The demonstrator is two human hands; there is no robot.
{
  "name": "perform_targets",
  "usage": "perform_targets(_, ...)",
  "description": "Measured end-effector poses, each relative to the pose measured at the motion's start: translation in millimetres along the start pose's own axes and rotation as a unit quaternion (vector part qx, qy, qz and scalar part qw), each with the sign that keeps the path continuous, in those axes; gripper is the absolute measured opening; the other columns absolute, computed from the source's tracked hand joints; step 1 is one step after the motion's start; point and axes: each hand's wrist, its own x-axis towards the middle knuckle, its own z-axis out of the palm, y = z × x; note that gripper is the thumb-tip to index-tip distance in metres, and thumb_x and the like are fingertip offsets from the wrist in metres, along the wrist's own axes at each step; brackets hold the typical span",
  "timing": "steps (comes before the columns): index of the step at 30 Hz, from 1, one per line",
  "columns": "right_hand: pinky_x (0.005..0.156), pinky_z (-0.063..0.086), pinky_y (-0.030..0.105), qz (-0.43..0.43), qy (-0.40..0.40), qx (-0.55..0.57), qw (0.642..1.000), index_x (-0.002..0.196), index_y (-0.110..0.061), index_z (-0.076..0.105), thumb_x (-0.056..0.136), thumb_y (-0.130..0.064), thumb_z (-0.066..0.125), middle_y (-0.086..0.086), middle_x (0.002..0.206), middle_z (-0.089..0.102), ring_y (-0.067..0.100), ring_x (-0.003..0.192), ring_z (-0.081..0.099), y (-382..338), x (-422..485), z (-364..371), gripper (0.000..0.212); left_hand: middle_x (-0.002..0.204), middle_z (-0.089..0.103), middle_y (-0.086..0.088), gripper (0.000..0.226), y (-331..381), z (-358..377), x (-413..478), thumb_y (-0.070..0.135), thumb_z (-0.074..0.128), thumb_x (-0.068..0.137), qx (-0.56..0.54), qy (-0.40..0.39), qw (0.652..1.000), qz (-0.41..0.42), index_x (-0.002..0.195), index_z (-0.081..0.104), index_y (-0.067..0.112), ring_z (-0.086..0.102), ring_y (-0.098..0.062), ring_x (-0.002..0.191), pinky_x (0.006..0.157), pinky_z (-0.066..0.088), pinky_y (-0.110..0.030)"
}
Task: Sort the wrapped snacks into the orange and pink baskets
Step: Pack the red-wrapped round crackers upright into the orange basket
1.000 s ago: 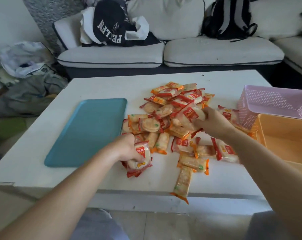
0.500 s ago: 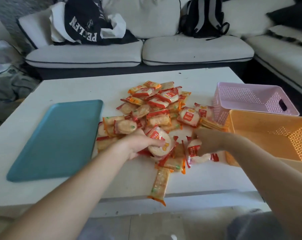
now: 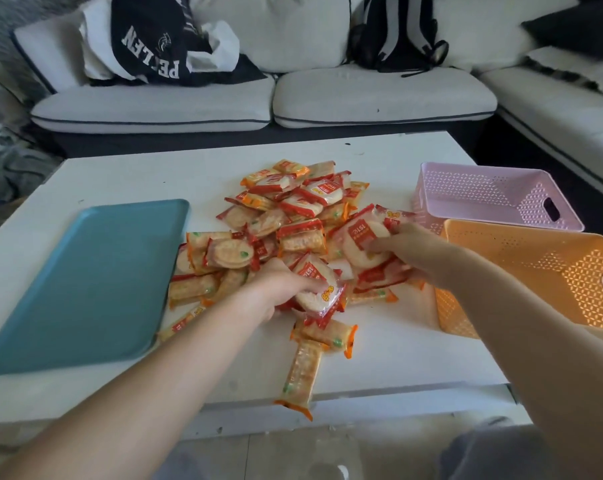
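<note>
1. Your left hand (image 3: 275, 292) is clenched around a round, red-and-white wrapped snack (image 3: 319, 289) at the near edge of the pile, with the thumb lying over the top of the wrapper.
2. Your right hand (image 3: 414, 251) grips a second round snack in a red-labelled clear wrapper (image 3: 364, 240) on the right side of the pile. More red wrappers are bunched under the hand.
3. The heap of wrapped snacks (image 3: 293, 209), with its red and orange wrappers, sits in the middle of the white table (image 3: 120, 174).
4. One long cracker packet with orange ends (image 3: 301, 375) lies apart from the heap, its tip hanging over the table's near edge.
5. The pink perforated plastic basket (image 3: 535, 202) stands at the far right of the table. The orange perforated plastic basket (image 3: 570, 271) sits just in front of it, close to your right forearm.
6. A flat teal rectangular tray (image 3: 85, 278) lies to the left of the heap, touching a few packets.
7. Beyond the table is a pale cushioned sofa (image 3: 362, 98) carrying a black backpack (image 3: 397, 32) and a dark garment with white letters (image 3: 147, 39).
</note>
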Motion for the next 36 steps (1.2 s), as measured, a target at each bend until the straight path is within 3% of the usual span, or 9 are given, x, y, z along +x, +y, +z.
perform_targets(4,0.087,0.062,0.051,0.065,0.01,0.135,0.989,0.116,-0.011,0.057,0.094,-0.029,0.07,0.016,0.102,0.075,0.034,0.091,0.077,6.0,7.9,30.1,0.031,0.107,0.078,-0.01,0.085,6.5,-7.3,0.0,0.03,0.102,0.041,-0.073,-0.022,0.997,-0.027,0.117,0.069,0.011,0.074,-0.025,0.097,0.081,0.061,-0.036)
perform_targets(7,0.088,0.061,0.049,0.061,-0.008,0.2,0.978,0.107,-0.013,0.058,0.097,-0.027,0.068,0.015,0.102,0.076,0.034,0.094,0.076,2.5,6.9,36.8,0.02,0.093,0.079,-0.009,0.054,12.8,-18.1,-5.6,0.02,0.095,0.063,-0.097,-0.043,0.993,-0.043,0.112,0.072,0.012,0.075,-0.024,0.083,0.06,0.058,-0.029)
perform_targets(11,0.09,0.06,0.051,0.053,0.007,0.189,0.98,0.116,-0.011,0.061,0.097,-0.028,0.068,0.013,0.104,0.077,0.031,0.095,0.076,-2.5,8.6,42.5,0.026,0.098,0.079,-0.013,0.053,22.6,-40.1,-20.3,0.02,0.093,0.069,-0.064,-0.024,0.998,0.002,0.115,0.07,0.009,0.076,-0.031,0.094,0.087,0.061,-0.053)
perform_targets(16,0.08,0.064,0.041,-0.005,0.055,0.173,0.983,0.126,-0.02,0.052,0.098,-0.025,0.063,0.007,0.102,0.073,0.023,0.079,0.076,-14.3,1.8,49.8,0.03,0.11,0.076,-0.004,0.071,37.1,-59.3,-46.0,0.017,0.093,0.066,-0.183,0.004,0.978,0.1,0.128,0.059,0.026,0.074,-0.028,0.099,0.076,0.064,-0.048)
perform_targets(18,0.088,0.062,0.05,-0.002,0.016,0.242,0.97,0.128,-0.015,0.06,0.098,-0.027,0.059,0.012,0.108,0.075,0.033,0.093,0.076,-19.5,-6.7,54.3,0.032,0.116,0.074,-0.005,0.077,45.9,-48.6,-58.5,0.021,0.089,0.063,-0.271,-0.03,0.954,0.122,0.133,0.056,0.029,0.071,-0.029,0.105,0.068,0.062,-0.042)
perform_targets(24,0.09,0.059,0.051,-0.074,-0.028,0.334,0.939,0.128,-0.025,0.069,0.08,-0.081,0.057,0.015,0.119,0.075,0.035,0.104,0.075,-27.4,-39.3,13.4,0.075,0.1,0.078,-0.007,0.052,82.0,19.9,-71.6,0.025,0.081,0.072,-0.306,-0.081,0.918,0.239,0.122,0.068,0.015,0.076,-0.022,0.089,0.064,0.059,-0.027)
perform_targets(28,0.089,0.059,0.055,-0.102,0.071,0.331,0.936,0.14,-0.024,0.055,0.049,-0.086,0.078,0.011,0.127,0.071,0.033,0.106,0.074,-2.6,-60.4,-53.3,0.112,0.118,0.076,-0.004,0.06,111.0,85.5,-75.5,0.046,0.085,0.074,-0.234,-0.163,0.921,0.264,0.127,0.067,0.025,0.073,-0.022,0.109,0.094,0.057,-0.034)
perform_targets(32,0.088,0.061,0.053,-0.05,0.205,0.283,0.936,0.132,-0.026,0.059,0.074,-0.079,0.062,0.01,0.11,0.077,0.029,0.093,0.078,45.9,-67.4,-112.4,0.079,0.104,0.076,0.012,0.05,132.7,155.7,-71.2,0.063,0.075,0.078,-0.046,-0.11,0.955,0.27,0.115,0.07,0.029,0.07,-0.008,0.097,0.094,0.054,-0.028)
perform_targets(36,0.099,0.049,0.047,0.046,0.217,0.108,0.969,0.116,-0.011,0.064,0.103,-0.051,0.041,0.007,0.115,0.069,0.031,0.107,0.065,76.3,-71.9,-139.6,0.048,0.119,0.069,0.005,0.083,125.8,189.5,-56.9,0.087,0.042,0.083,0.224,0.008,0.927,0.302,0.132,0.059,0.022,0.066,-0.024,0.112,0.08,0.048,-0.035)
